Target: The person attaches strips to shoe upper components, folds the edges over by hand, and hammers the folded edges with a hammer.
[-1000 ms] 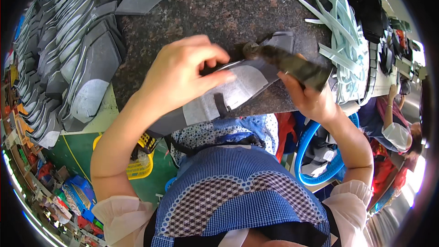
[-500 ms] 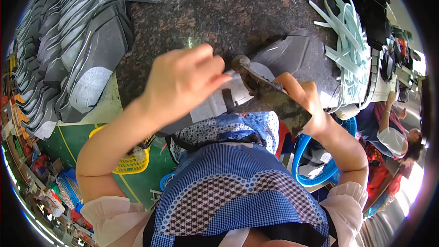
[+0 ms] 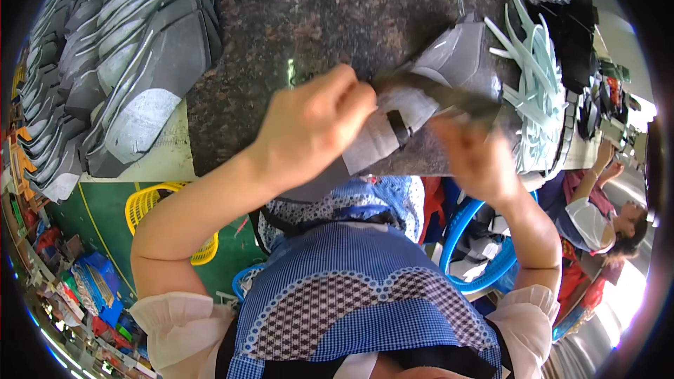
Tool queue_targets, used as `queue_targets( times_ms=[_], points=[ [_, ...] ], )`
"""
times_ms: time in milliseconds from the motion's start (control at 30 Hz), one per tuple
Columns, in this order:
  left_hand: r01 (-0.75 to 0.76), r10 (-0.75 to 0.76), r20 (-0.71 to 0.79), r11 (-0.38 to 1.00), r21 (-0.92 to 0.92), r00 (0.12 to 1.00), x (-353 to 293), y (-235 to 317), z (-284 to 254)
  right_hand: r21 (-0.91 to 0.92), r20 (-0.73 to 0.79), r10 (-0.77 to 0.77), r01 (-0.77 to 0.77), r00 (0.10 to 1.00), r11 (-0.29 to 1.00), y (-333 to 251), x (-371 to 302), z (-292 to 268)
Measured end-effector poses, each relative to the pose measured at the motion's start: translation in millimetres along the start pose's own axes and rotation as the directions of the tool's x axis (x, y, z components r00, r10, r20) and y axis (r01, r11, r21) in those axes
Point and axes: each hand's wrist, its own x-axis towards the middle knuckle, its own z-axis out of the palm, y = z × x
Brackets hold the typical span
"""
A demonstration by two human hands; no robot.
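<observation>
My left hand (image 3: pixel 323 123) is over the left edge of a grey sheet piece (image 3: pixel 372 144) with a short black strip on it. Its fingers are curled closed, and what they hold, if anything, is hidden. My right hand (image 3: pixel 477 151), smeared by motion, grips a dark, worn hammer-like metal tool (image 3: pixel 456 95). The tool is blurred and lies across a further grey piece (image 3: pixel 460 56), its far end close to my left fingers. Whether it touches the piece, I cannot tell.
Overlapping rows of grey cut pieces (image 3: pixel 158 77) cover the left of the speckled tabletop (image 3: pixel 281 35). Pale green strips (image 3: pixel 537 91) lie in a heap at the right. Below the table are a yellow basket (image 3: pixel 151 203) and a blue-rimmed tub (image 3: pixel 449 238). Another person (image 3: pixel 593 217) sits at far right.
The metal tool has swung from a slant beside my right hand to a nearly level position above it. My left hand has moved slightly right, its fingers curling closer. The view has shifted a little.
</observation>
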Motion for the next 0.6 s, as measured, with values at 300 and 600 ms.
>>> queue_targets(
  times_ms=[300, 600],
  points=[
    [-0.03, 0.028, -0.028, 0.997, -0.073, 0.999, -16.7, -6.2, -14.9, 0.1, 0.131, -0.253, 0.241, 0.959, 0.965, -8.8, 7.0, 0.2],
    [0.088, -0.073, 0.112, 0.987, -0.132, 0.991, -23.7, -13.8, -39.3, -0.045, 0.239, -0.135, 0.15, 0.962, 0.988, -41.1, -1.1, 12.1]
  ],
)
